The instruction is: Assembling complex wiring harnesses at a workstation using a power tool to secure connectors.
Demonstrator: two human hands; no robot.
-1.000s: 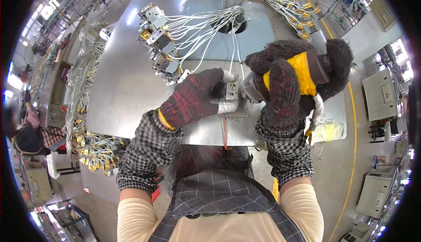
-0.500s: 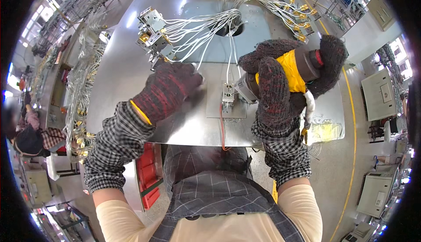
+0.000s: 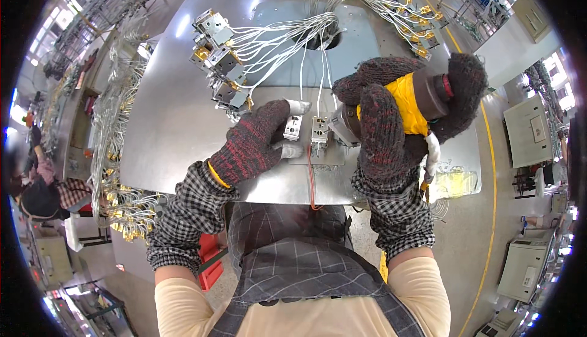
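My left hand [image 3: 260,138], in a dark red-and-black knit glove with white-wrapped fingertips, pinches a small metal connector block [image 3: 293,127] on a white wire between thumb and forefinger. Just right of it, a second metal connector block [image 3: 319,130] sits on a small metal plate [image 3: 333,155], a white wire at its far end. My right hand [image 3: 385,117], gloved too, is wrapped round a dark handheld power tool [image 3: 437,95] banded with yellow tape. The tool's grey head [image 3: 343,124] points left, close beside the second block; its tip is hard to make out.
White wires [image 3: 287,37] fan out from a hole in the metal table [image 3: 165,129]. Several metal blocks [image 3: 223,62] are piled at left; brass-coloured terminals [image 3: 422,22] lie far right. A red wire [image 3: 311,181] hangs over the near edge. A person [image 3: 43,196] is at far left.
My left hand has moved right and nearer from beside the pile, bringing a wired connector block beside the one on the plate. My right hand and the power tool have barely moved.
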